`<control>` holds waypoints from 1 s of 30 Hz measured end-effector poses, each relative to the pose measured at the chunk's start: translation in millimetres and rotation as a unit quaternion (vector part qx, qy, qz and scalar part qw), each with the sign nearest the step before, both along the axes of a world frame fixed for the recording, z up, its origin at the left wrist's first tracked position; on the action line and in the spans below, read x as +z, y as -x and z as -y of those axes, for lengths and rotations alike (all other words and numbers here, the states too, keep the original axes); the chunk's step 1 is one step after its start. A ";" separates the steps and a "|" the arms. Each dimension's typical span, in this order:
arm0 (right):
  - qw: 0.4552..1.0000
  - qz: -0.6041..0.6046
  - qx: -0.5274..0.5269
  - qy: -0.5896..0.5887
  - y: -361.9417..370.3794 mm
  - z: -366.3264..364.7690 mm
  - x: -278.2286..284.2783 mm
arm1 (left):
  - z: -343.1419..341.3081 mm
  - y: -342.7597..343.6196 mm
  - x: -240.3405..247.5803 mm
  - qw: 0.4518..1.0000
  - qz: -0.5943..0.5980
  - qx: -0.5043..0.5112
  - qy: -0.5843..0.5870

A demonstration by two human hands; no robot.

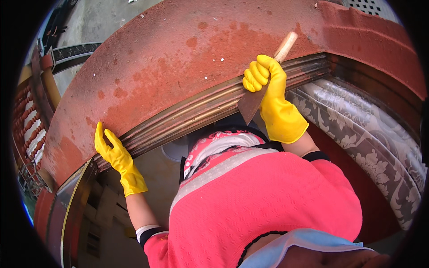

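Left of centre in the frame, my yellow-gloved left hand (117, 160) lay fingers outstretched, nothing visible in it, over the rough red ledge (174, 67); mid-frame, the brown grooved metal track (178, 118) climbed rightward; and right of centre, my yellow-gloved right hand (273, 87) had wrapped the wooden-handled, dark-bladed scraper (286, 46), handle angled up-right, blade pointing down-left across the track!

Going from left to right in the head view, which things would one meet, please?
Red-brown railing, left yellow-gloved hand, right yellow-gloved hand gripping a wooden-handled scraper, flower-patterned fabric.
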State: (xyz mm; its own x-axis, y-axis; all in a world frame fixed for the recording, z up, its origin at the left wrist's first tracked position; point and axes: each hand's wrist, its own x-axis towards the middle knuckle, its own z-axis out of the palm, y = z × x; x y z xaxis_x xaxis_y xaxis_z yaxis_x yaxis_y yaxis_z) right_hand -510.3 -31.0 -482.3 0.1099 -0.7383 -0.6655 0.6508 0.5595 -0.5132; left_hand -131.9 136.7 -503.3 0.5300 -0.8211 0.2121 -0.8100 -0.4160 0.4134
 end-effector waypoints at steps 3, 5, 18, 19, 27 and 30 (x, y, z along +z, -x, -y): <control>0.999 0.003 0.049 -0.013 -21.4 -2.6 -0.9 | -0.7 -1.7 -4.2 1.000 -0.002 -0.001 0.012; 0.999 -0.001 0.039 -0.016 -9.0 6.2 -4.2 | 2.9 -3.9 -4.1 1.000 0.002 -0.004 0.017; 0.999 -0.040 -0.008 -0.005 43.5 25.2 1.8 | -6.8 -4.8 -7.5 0.999 -0.029 0.012 0.029; 0.998 -0.054 -0.024 0.017 72.0 32.3 4.5 | -8.8 -4.3 -7.0 0.999 -0.035 0.016 0.031; 0.999 -0.013 -0.041 0.012 42.1 10.6 4.4 | 0.3 -5.6 -5.5 1.000 -0.010 -0.004 0.022; 0.997 -0.061 -0.052 0.019 57.1 22.5 6.0 | -5.2 -8.6 -7.4 1.000 -0.010 0.000 0.026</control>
State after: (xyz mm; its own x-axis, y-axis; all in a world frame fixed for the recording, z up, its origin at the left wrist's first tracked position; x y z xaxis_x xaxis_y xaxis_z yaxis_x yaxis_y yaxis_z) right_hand -567.5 -53.5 -476.3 -0.0485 -0.7659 -0.6411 0.6351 0.4717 -0.6116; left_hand -123.3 141.9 -510.8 0.5352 -0.8086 0.2445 -0.8012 -0.3940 0.4504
